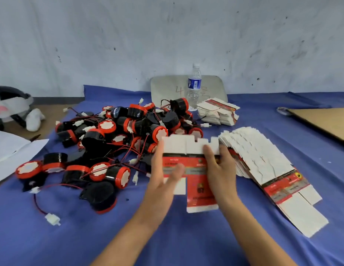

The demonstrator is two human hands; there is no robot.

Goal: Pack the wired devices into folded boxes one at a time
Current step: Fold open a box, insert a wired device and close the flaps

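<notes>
Red-and-white cardboard, a flat box blank [199, 191] not yet folded, is held up over the blue cloth [186, 242] at near centre. The left hand [163, 177] pinches its left edge, fingers straight and close together behind, thumb on the printed face, though blurred. The right hand [220, 169] grips its right side, fingers curled over the front. Just left and beyond lies the pile of wired devices [119, 135], black with red caps. A fanned stack of flat boxes [263, 162] lies to the right, a smaller stack [217, 112] farther off beside a water bottle [194, 85].
</notes>
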